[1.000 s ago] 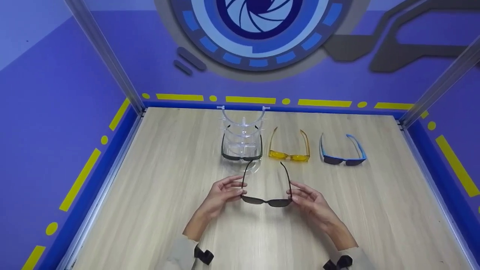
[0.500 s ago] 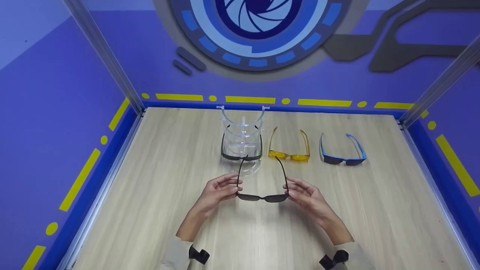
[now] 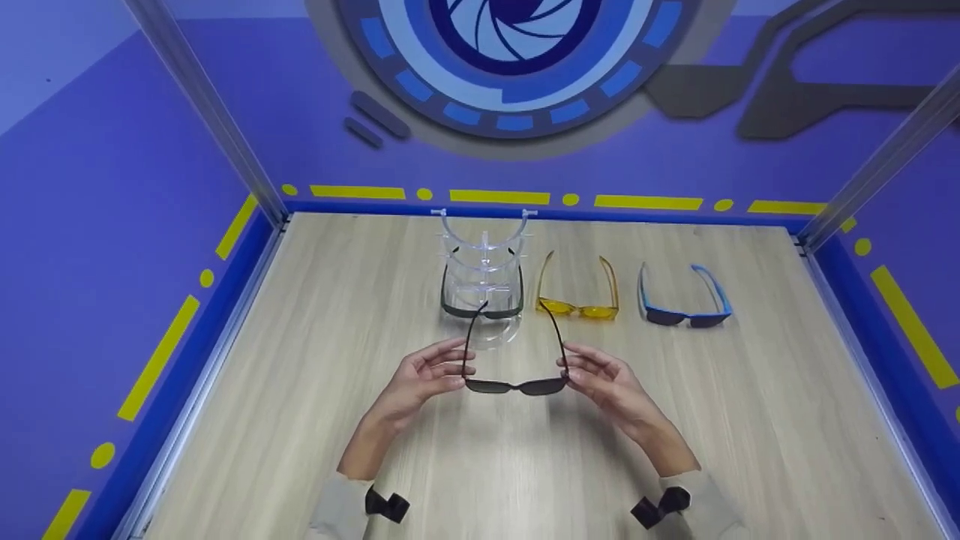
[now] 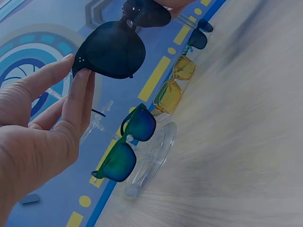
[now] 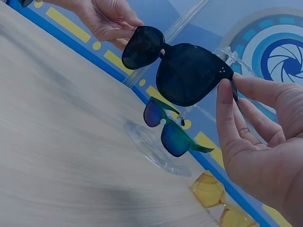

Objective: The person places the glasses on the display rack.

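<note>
Black sunglasses [image 3: 516,387] are held above the table with both arms unfolded toward the back. My left hand [image 3: 422,379] pinches the left corner between thumb and fingers, and my right hand [image 3: 611,382] pinches the right corner. In the left wrist view the dark lens [image 4: 113,49] tilts up from the fingertips. Just beyond stands a clear display stand [image 3: 485,244] with several curved tiers. Green-framed sunglasses [image 5: 168,127] with blue-green mirrored lenses sit on its lowest part; the head view shows the black pair's arm tips overlapping them.
Yellow glasses [image 3: 577,309] lie on the table right of the stand, their arms pointing back. Farther right are blue-framed sunglasses [image 3: 688,319] with dark lenses. A printed purple wall [image 3: 360,169] closes off the back of the wooden table [image 3: 300,315].
Both hands have carried the black sunglasses left and away from me, toward the stand. The stand and the other glasses stay where they were.
</note>
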Motion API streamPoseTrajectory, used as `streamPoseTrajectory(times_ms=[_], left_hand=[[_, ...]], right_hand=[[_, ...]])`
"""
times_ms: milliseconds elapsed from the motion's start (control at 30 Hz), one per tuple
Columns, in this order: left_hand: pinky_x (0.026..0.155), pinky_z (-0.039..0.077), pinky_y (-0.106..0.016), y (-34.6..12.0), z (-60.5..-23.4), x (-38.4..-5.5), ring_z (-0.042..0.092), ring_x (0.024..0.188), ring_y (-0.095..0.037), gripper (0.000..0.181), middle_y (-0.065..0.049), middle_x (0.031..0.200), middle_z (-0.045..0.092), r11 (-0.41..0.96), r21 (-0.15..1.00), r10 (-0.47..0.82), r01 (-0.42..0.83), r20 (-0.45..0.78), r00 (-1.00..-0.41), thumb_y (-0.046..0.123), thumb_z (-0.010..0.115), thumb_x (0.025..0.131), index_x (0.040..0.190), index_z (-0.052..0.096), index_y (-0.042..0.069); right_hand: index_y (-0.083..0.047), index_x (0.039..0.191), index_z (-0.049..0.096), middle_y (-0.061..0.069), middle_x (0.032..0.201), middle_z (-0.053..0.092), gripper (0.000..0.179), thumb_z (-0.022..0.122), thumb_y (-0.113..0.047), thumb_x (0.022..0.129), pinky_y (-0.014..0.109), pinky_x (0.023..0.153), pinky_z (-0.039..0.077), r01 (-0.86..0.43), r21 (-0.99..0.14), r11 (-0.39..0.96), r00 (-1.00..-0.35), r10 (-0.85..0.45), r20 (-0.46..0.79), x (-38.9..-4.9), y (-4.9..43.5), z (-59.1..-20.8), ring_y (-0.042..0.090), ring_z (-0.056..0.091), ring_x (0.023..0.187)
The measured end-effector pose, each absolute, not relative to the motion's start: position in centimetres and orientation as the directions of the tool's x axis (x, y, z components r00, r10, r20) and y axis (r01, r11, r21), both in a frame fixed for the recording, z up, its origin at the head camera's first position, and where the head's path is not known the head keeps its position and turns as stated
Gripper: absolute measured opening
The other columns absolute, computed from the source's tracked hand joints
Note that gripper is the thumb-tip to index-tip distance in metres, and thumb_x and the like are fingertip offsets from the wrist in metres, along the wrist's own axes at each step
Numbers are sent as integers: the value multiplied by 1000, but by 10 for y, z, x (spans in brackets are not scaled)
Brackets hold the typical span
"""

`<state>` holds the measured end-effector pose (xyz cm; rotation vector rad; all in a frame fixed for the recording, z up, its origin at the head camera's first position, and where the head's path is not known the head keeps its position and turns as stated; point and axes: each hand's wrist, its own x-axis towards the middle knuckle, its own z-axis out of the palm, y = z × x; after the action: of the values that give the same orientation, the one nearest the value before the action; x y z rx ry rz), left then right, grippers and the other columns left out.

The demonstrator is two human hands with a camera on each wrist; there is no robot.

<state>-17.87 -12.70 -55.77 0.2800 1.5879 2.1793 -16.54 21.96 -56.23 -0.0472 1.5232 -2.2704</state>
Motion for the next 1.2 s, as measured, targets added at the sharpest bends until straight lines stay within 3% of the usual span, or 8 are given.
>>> streamPoseTrajectory(times_ms=[367,633,933,1200], left_hand=[[100,58,-29,-125,-551,-175,70,112,-16,71,-6,129,66,-278,936,459,-217,-69,-886,-5,72,89,151,36,-12],[98,59,-30,-123,-551,-174,70,111,-18,68,-12,133,64,-282,939,460,-197,-48,-887,-6,71,89,149,39,-11],[96,60,-31,-127,-553,-176,70,111,-18,68,-16,134,63,-263,947,422,-183,-57,-905,-7,72,88,149,42,-9],[95,60,-28,-135,-554,-183,70,111,-17,68,-7,130,66,-274,948,395,-161,-42,-918,-8,71,88,149,41,-9]], right_hand=[[-8,141,58,-1,120,73,45,64,1,98,25,97,58,307,-887,-345,-906,-391,-161,-165,223,-558,11,70,112],[-13,137,62,0,120,73,42,63,2,98,25,98,58,300,-882,-363,-909,-390,-148,-162,224,-558,11,70,113],[-9,141,58,-1,121,73,46,64,2,97,25,100,57,310,-877,-368,-911,-378,-164,-165,218,-559,12,69,115],[-7,143,56,-1,123,72,49,66,2,96,26,104,55,303,-878,-371,-917,-364,-162,-175,208,-559,12,67,119]])
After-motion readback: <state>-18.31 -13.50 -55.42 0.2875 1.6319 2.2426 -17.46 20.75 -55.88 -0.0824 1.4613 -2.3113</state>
